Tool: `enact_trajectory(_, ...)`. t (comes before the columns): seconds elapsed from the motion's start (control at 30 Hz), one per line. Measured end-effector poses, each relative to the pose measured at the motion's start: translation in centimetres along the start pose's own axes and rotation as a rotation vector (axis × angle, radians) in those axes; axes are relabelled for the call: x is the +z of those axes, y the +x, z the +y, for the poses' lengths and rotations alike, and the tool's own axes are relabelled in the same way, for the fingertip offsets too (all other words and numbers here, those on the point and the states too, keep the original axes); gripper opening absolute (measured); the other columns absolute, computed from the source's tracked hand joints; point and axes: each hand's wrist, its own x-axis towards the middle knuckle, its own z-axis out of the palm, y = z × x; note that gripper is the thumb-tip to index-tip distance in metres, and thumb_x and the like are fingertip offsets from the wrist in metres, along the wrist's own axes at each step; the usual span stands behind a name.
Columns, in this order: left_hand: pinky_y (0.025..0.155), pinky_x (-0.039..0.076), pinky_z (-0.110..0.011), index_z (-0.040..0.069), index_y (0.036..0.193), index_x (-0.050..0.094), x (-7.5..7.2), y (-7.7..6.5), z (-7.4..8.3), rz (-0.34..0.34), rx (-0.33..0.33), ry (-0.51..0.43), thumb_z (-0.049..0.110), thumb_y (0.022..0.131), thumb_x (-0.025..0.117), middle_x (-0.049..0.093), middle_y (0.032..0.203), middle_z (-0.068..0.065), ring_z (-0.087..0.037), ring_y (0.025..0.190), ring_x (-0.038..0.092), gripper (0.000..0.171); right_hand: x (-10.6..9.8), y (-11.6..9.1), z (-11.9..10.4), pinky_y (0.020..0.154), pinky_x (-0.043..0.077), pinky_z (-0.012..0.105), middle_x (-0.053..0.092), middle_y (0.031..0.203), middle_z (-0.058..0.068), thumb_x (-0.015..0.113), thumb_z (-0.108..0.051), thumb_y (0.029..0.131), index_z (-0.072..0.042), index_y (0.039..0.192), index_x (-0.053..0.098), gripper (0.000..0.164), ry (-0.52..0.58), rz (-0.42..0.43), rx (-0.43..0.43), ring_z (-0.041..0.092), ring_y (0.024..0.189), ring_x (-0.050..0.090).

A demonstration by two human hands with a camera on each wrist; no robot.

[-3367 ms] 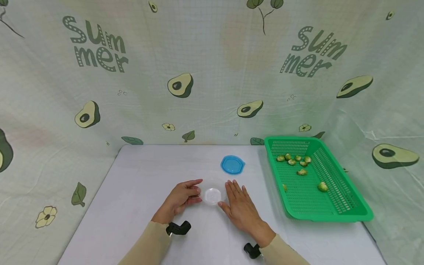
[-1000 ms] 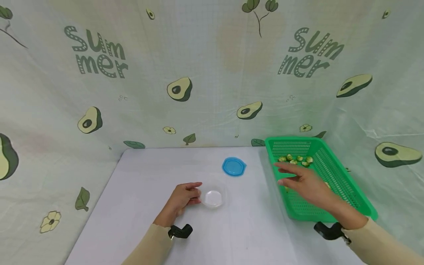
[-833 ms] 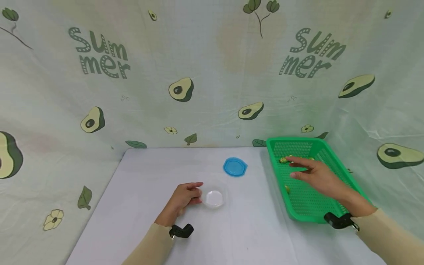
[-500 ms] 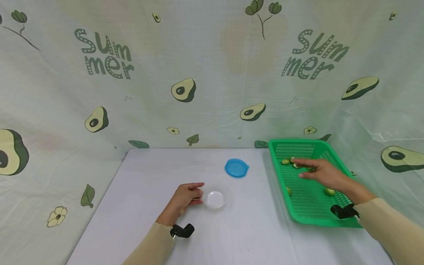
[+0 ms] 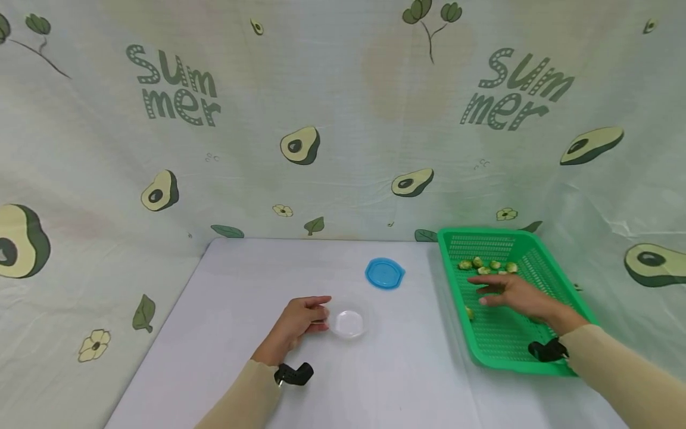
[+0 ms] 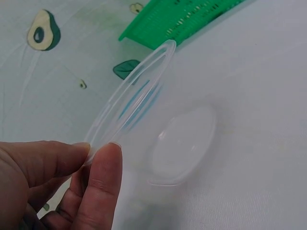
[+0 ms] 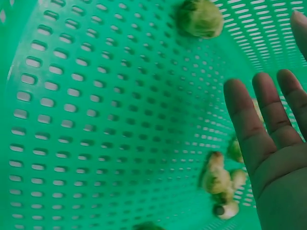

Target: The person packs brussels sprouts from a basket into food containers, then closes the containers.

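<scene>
My left hand (image 5: 300, 319) pinches the rim of a clear plastic bowl (image 5: 348, 323) that stands on the table. In the left wrist view, thumb and fingertips meet on the thin rim of the bowl (image 6: 180, 146). Over to the right, my right hand (image 5: 520, 296) hovers above a green perforated basket (image 5: 498, 342), palm bare and fingers extended. Several Brussels sprouts (image 5: 465, 264) lie mostly toward the basket's far end. The right wrist view has one Brussels sprout (image 7: 204, 19) apart from a cluster near the straight fingers (image 7: 247, 115). My right hand partly covers the basket's middle.
A blue lid (image 5: 384, 273) lies flat on the white-covered table (image 5: 268, 265), behind the bowl and left of the basket. A printed avocado curtain (image 5: 343, 107) hangs along the back and sides.
My right hand has left the bowl's side and moved right, over the basket; within the last half second it shifts slightly nearer to me. My left hand keeps its hold on the bowl.
</scene>
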Motion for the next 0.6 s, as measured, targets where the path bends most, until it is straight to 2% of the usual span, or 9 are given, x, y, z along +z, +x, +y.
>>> enact_trajectory(0.13,0.076,0.066,-0.028,0.000,0.140,0.066,-0.1,-0.1,0.1,-0.001,-0.009,0.001,0.001,0.096,0.073,0.063,0.101,-0.010,-0.014,0.078,0.067,0.045,0.1,0.3,0.8,0.092,0.064,0.034,0.034,0.160,0.039,0.071,-0.017,0.102,0.007,0.157,0.042,0.067,0.105,-0.051,0.020,0.048,0.133,0.057)
enact_trajectory(0.33,0.074,0.066,-0.028,0.000,0.140,0.067,0.1,-0.1,0.2,0.007,-0.003,0.001,0.000,0.096,0.073,0.064,0.099,-0.009,-0.014,0.076,0.067,0.045,0.4,0.7,1.6,0.092,0.064,0.037,0.036,0.161,0.036,0.070,-0.017,0.102,0.004,0.158,0.042,0.065,0.143,-0.112,0.052,0.048,0.136,0.055)
enact_trajectory(0.43,0.074,0.066,-0.029,0.000,0.139,0.067,0.1,-0.1,0.2,0.012,-0.007,0.001,0.000,0.095,0.073,0.064,0.099,-0.009,-0.014,0.076,0.067,0.044,0.8,0.9,1.9,0.090,0.065,0.044,0.033,0.161,0.038,0.069,-0.014,0.103,0.006,0.158,0.040,0.066,0.186,-0.150,0.056,0.054,0.138,0.050)
enact_trajectory(0.6,0.074,0.066,-0.028,-0.001,0.140,0.066,0.1,-0.1,0.1,0.014,-0.009,0.001,0.000,0.095,0.072,0.063,0.098,-0.009,-0.014,0.076,0.067,0.045,1.4,1.4,2.5,0.090,0.065,0.050,0.027,0.163,0.039,0.069,-0.013,0.103,0.008,0.159,0.036,0.068,0.235,-0.181,0.068,0.054,0.138,0.050)
